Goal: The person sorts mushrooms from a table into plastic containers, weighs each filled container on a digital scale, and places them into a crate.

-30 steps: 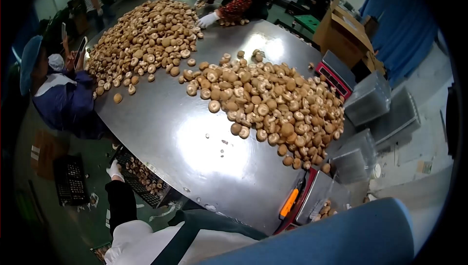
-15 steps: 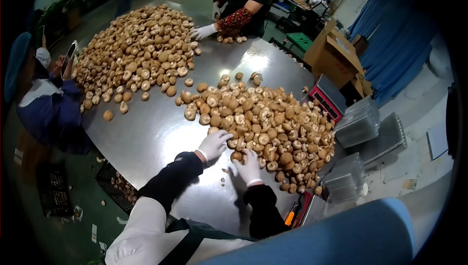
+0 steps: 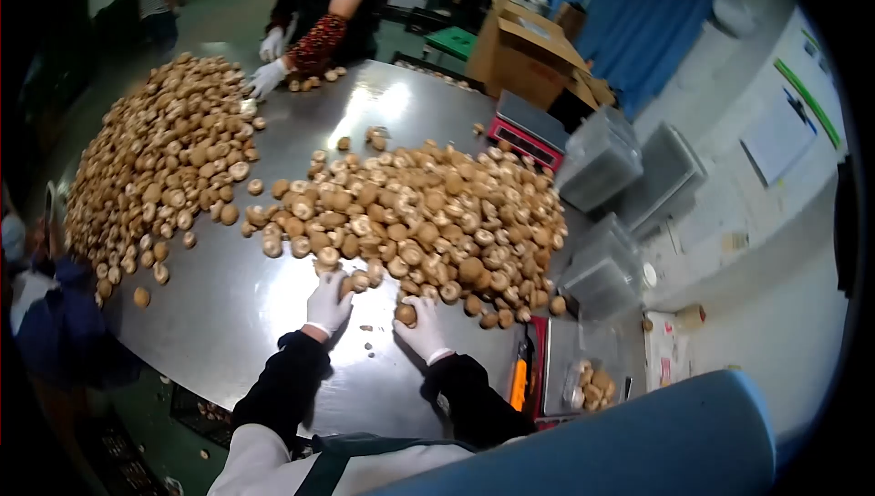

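At the bottom edge, the view is partly filled by a broad, smooth, blue curved shape [image 3: 602, 446]. Past it, a slim orange-and-black tool [image 3: 519, 382] is laid just beside a red-edged, grey-plated weighing scale [image 3: 561, 359], and mushrooms are held in a clear plastic tray [image 3: 602, 346] at the scale's right side. Over the shiny grey metal table [image 3: 228, 350], 2 white-gloved hands are extended. By the right hand [image 3: 422, 327], 1 round-capped brown mushroom [image 3: 406, 315] is grasped between thumb and fingers. A small tan mushroom [image 3: 346, 287] is met by the fingers of the left hand [image 3: 326, 306]; whether it is gripped cannot be told. Just beyond, a wide heap of brown-and-cream mushrooms [image 3: 437, 218] is spread across the table, flanked on the right by clear plastic containers [image 3: 597, 273] and a red-fronted digital scale [image 3: 524, 142]. Farther left, a steep pile of brown mushrooms [image 3: 169, 145] is reached by a gloved co-worker [image 3: 351, 4] in black. Behind, an open brown cardboard box [image 3: 524, 63] and a hanging blue curtain [image 3: 629, 17] are seen.
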### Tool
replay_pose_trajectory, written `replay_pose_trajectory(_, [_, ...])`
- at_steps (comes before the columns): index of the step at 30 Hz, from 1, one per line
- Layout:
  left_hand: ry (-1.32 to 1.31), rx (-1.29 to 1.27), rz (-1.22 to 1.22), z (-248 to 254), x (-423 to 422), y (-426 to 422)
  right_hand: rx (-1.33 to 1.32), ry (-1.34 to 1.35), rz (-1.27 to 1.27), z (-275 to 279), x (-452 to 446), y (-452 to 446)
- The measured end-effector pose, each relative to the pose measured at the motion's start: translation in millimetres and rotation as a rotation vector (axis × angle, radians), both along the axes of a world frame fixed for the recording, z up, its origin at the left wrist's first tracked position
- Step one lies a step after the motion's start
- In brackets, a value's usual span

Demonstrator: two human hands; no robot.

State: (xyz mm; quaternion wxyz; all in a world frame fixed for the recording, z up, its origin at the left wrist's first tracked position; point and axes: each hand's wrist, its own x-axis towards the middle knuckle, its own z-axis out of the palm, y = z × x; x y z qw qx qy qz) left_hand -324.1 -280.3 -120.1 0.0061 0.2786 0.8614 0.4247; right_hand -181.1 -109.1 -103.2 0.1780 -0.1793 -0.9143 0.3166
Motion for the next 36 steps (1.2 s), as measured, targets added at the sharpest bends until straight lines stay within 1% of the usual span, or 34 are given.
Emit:
replay_pose_trajectory(2, [0.034, 0.008, 0.016, 1, 10, -3, 0.015, 0.003, 0.082, 9, 5, -2])
replay_pose_trajectory(3, [0.039, 0.033, 0.018, 1, 16, -2, 0.093, -0.111, 0.107, 10, 2, -3])
replay_pose_trajectory(4, [0.046, 0.059, 0.022, 0, 22, -2, 0.025, -0.260, 0.145, 28, -2, -9])
replay_pose_trajectory(5, [0.049, 0.101, 0.029, 0, 29, 1, 0.068, -0.284, 0.203, 24, -8, -13])
replay_pose_trajectory(6, [-0.048, 0.166, 0.033, -1, 35, 3, 0.111, -0.306, 0.255, 19, -15, -18])
replay_pose_trajectory(8, [-0.155, 0.257, 0.043, -24, 38, 5, 0.169, -0.317, 0.239, 8, -22, -28])
replay_pose_trajectory(10, [-0.401, 0.388, 0.017, -17, 50, 3, 0.223, -0.299, 0.235, 5, -19, -27])
replay_pose_trajectory(11, [-0.327, 0.390, 0.009, -12, 58, 2, 0.150, -0.239, 0.270, 12, -11, -21])
replay_pose_trajectory(12, [-0.253, 0.398, 0.013, -10, 64, 0, 0.128, -0.290, 0.294, 9, -7, -14])
replay_pose_trajectory(13, [-0.134, 0.324, -0.001, -2, 68, -1, -0.021, -0.248, 0.241, 11, 3, -11])
replay_pose_trajectory(14, [-0.248, 0.308, 0.024, 4, 77, -5, -0.171, -0.207, 0.198, 12, 14, -10])
replay_pose_trajectory(15, [-0.282, 0.335, 0.023, -4, 79, -6, -0.323, -0.062, 0.172, 4, 25, -8])
replay_pose_trajectory(16, [-0.320, 0.366, 0.030, -2, 85, -4, -0.394, 0.065, 0.184, 5, 38, -5])
replay_pose_trajectory(17, [-0.321, 0.365, 0.029, -2, 91, 0, -0.532, 0.086, 0.207, 4, 52, 2])
replay_pose_trajectory(18, [-0.484, 0.362, 0.021, 21, 108, 10, -0.672, 0.103, 0.232, 18, 74, 6])
replay_pose_trajectory(19, [-0.647, 0.359, 0.016, 34, 120, 16, -1.014, 0.116, 0.239, 53, 105, 12])
replay_pose_trajectory(20, [-0.427, 0.380, -0.083, 15, 124, 26, -1.018, 0.149, 0.243, 80, 135, 23])
replay_pose_trajectory(21, [-0.410, 0.394, -0.149, 21, 139, 39, -0.868, 0.257, 0.223, 96, 162, 36])
replay_pose_trajectory(22, [-0.395, 0.408, -0.216, 34, 158, 61, -0.596, 0.202, 0.191, 126, 191, 56])
replay_pose_trajectory(23, [-0.381, 0.428, -0.326, 54, 178, 80, -0.496, 0.251, 0.119, 118, 216, 76])
replay_pose_trajectory(24, [-0.367, 0.448, -0.435, 72, 198, 100, -0.397, 0.321, 0.063, 153, 244, 90])
replay_pose_trajectory(25, [-0.340, 0.467, -0.524, 79, 217, 119, -0.295, 0.245, -0.072, 161, 272, 109])
replay_pose_trajectory(26, [-0.312, 0.486, -0.614, 86, 234, 138, -0.066, 0.233, -0.210, 168, 295, 124])
replay_pose_trajectory(28, [-0.130, 0.391, -0.746, 107, 265, 174, 0.047, 0.148, -0.408, 167, 338, 154])
replay_pose_trajectory(30, [-0.181, 0.413, -0.843, 131, 295, 203, 0.068, 0.147, -0.495, 166, 360, 172])
replay_pose_trajectory(31, [-0.084, 0.404, -0.871, 134, 305, 218, 0.073, 0.140, -0.488, 162, 365, 180])
replay_pose_trajectory(33, [0.081, 0.369, -0.907, 130, 320, 246, -0.016, 0.106, -0.446, 148, 372, 200])
replay_pose_trajectory(34, [0.201, 0.257, -0.884, 125, 326, 255, 0.014, 0.014, -0.400, 143, 372, 207])
replay_pose_trajectory(36, [0.336, 0.087, -0.884, 105, 334, 266, -0.219, -0.103, -0.354, 147, 377, 214])
